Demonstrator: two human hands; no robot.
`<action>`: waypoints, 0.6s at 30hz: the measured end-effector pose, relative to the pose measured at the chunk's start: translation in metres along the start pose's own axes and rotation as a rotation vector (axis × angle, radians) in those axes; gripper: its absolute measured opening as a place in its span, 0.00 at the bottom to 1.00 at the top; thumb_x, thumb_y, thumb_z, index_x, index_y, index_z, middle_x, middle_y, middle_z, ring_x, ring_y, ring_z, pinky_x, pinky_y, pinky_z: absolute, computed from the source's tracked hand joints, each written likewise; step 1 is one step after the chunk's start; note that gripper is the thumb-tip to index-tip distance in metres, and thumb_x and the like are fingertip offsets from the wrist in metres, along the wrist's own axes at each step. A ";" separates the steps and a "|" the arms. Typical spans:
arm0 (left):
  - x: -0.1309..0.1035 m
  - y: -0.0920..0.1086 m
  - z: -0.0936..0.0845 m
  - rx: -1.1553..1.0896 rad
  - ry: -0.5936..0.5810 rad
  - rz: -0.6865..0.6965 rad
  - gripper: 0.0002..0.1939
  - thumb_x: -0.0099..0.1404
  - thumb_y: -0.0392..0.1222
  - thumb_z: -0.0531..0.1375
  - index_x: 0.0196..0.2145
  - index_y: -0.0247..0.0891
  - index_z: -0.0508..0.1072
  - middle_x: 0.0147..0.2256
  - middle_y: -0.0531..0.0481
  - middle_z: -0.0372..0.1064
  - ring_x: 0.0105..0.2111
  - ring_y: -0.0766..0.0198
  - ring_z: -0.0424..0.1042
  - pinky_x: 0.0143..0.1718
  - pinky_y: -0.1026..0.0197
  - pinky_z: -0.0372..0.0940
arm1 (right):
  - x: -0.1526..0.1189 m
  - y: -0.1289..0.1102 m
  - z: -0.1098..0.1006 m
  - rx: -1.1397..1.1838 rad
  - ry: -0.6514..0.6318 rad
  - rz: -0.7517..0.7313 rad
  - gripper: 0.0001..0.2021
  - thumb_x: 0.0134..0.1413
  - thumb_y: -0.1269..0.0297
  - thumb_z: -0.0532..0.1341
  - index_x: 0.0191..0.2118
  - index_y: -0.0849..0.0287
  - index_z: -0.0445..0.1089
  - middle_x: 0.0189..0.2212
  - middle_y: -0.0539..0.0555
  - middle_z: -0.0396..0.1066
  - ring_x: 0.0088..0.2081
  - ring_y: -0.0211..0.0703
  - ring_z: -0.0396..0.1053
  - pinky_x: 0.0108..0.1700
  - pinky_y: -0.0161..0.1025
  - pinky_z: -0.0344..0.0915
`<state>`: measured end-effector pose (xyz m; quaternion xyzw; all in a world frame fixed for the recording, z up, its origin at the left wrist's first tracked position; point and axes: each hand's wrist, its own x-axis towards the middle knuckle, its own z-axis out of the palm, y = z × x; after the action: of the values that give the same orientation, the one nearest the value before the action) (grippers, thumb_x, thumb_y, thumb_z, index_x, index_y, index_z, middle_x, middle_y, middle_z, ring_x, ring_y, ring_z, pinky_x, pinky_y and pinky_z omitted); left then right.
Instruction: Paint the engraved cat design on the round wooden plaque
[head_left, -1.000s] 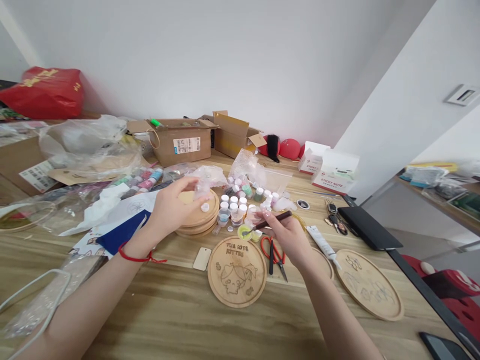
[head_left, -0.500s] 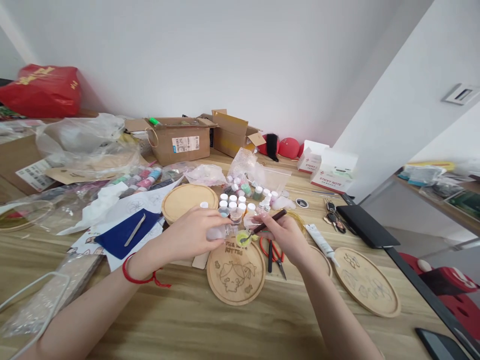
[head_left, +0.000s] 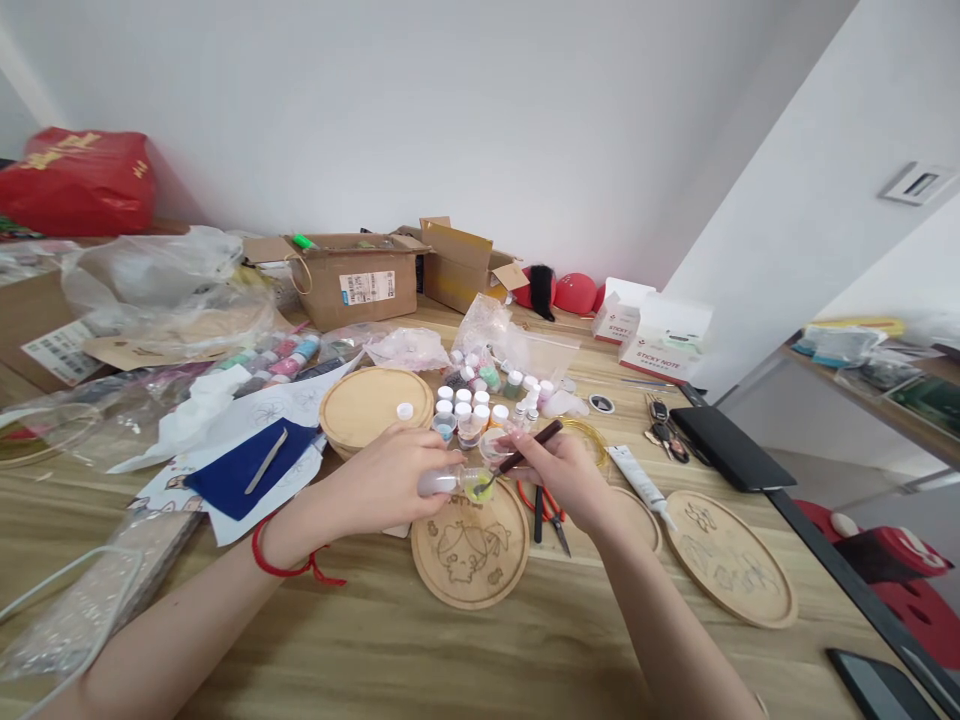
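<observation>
The left hand point(head_left: 397, 475) has brought its clasped translucent plastic bottle point(head_left: 439, 482) to the small yellow-green cup point(head_left: 478, 482), where the right hand point(head_left: 562, 468) pinches a dark-handled metal spatula point(head_left: 534, 443), so both apparently work there.

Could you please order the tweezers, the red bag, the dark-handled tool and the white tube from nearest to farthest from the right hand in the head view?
1. Dark-handled tool: held in the right hand.
2. White tube: to that hand's right.
3. Tweezers: over to the left.
4. Red bag: far left, at back.
</observation>
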<state>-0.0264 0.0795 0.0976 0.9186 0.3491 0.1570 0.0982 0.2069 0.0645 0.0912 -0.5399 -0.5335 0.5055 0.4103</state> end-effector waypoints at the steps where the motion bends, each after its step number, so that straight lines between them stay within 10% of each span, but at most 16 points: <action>1: 0.000 0.001 0.000 0.013 -0.030 -0.011 0.17 0.61 0.44 0.61 0.48 0.45 0.76 0.41 0.48 0.74 0.43 0.55 0.72 0.48 0.54 0.64 | 0.000 0.000 0.000 0.000 0.005 -0.003 0.23 0.52 0.44 0.63 0.36 0.62 0.80 0.37 0.60 0.80 0.41 0.55 0.77 0.45 0.47 0.73; 18: 0.002 0.008 -0.004 0.024 -0.103 -0.052 0.17 0.60 0.42 0.62 0.47 0.47 0.76 0.40 0.49 0.74 0.44 0.55 0.72 0.49 0.52 0.63 | 0.000 0.001 0.002 0.045 -0.008 0.011 0.18 0.52 0.48 0.63 0.32 0.59 0.80 0.34 0.58 0.80 0.41 0.55 0.78 0.44 0.47 0.75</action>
<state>-0.0216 0.0754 0.1040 0.9172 0.3693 0.1025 0.1091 0.2052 0.0642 0.0897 -0.5317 -0.5205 0.5217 0.4174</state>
